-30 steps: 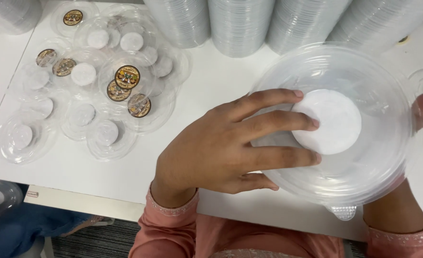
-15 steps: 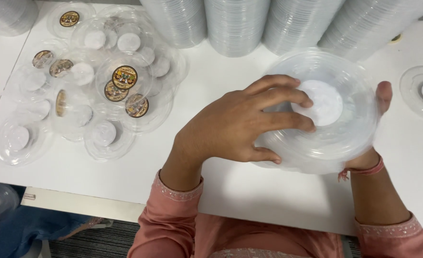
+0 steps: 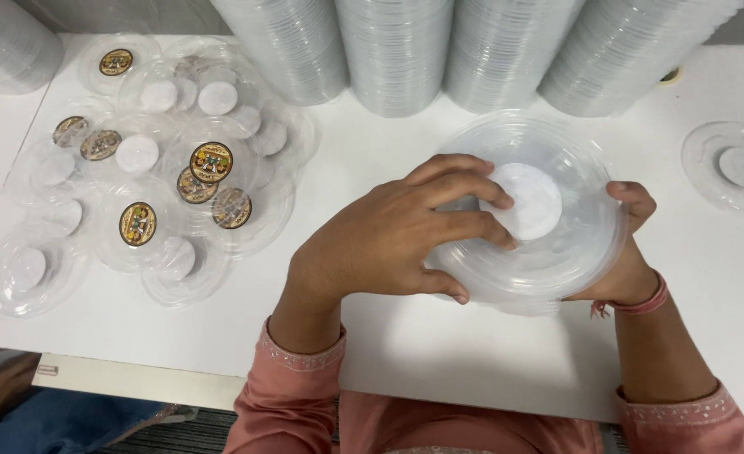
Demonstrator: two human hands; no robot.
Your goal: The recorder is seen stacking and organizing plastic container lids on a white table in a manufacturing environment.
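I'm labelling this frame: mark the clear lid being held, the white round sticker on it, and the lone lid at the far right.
clear lid [image 3: 575,240], head view, on its bare right rim.
white round sticker [image 3: 533,202], head view, at its centre.
lone lid [image 3: 729,168], head view, on its raised middle.

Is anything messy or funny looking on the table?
The clear lids at the left lie in a jumbled, overlapping pile, some stickered, some plain. One lid sits alone at the right. Nothing looks spilled or broken.
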